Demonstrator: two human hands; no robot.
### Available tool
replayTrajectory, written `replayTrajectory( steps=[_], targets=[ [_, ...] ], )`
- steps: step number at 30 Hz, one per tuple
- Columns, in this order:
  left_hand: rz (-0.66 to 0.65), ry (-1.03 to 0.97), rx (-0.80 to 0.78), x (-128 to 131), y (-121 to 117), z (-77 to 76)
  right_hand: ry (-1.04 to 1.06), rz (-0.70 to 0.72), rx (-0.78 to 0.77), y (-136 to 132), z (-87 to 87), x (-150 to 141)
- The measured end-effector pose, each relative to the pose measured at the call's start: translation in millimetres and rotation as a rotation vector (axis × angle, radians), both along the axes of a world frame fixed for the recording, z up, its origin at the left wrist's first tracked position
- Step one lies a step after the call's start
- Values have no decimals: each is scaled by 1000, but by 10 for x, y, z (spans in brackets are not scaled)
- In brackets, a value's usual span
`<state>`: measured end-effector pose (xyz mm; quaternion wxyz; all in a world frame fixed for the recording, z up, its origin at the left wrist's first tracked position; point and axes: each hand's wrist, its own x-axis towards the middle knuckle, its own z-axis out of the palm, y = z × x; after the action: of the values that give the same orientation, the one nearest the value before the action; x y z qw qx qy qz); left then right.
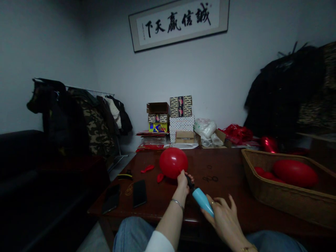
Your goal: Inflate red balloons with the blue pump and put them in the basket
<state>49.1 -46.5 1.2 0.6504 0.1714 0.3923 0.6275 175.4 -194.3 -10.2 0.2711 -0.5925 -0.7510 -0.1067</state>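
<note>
A round, inflated red balloon [173, 162] sits above the table, its neck toward me on the nozzle end of a hand pump [202, 201]. My left hand [184, 181] is closed around the balloon's neck and the pump's black tip. The pump's body is light blue and slants down toward my right side. My right hand [223, 218] has its thumb and index finger about the pump's near end, with the other fingers partly stretched out. That end is hidden by the hand. Two flat red balloons, one nearer the left [147, 168] and one beside the inflated balloon [160, 177], lie on the table.
On the brown table [168, 199] lie a dark phone-like slab [139, 193], another dark slab [111, 198], and black rings [210, 178]. A wicker basket [283, 201] at right holds red balloons [295, 173]. Stacked boxes [181, 127] and plastic bags [205, 128] stand behind.
</note>
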Motion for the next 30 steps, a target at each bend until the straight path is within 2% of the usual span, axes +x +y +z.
replayTrajectory(
  steps=[6,17,22,26,30],
  targets=[
    [51,-9,26,22,32,-6,3,-1,-3,-87,-91,100],
    [21,-32,72,29,102,-36,20,-19,8,-191,-98,187],
    [2,-6,86,-111,208,-50,11,-12,-2,-247,-251,375],
    [-34,64,91,-227,232,-65,8,-81,-25,-257,-399,566],
    [-64,100,91,-265,198,-83,-9,-193,-54,-178,-451,700]
  ],
)
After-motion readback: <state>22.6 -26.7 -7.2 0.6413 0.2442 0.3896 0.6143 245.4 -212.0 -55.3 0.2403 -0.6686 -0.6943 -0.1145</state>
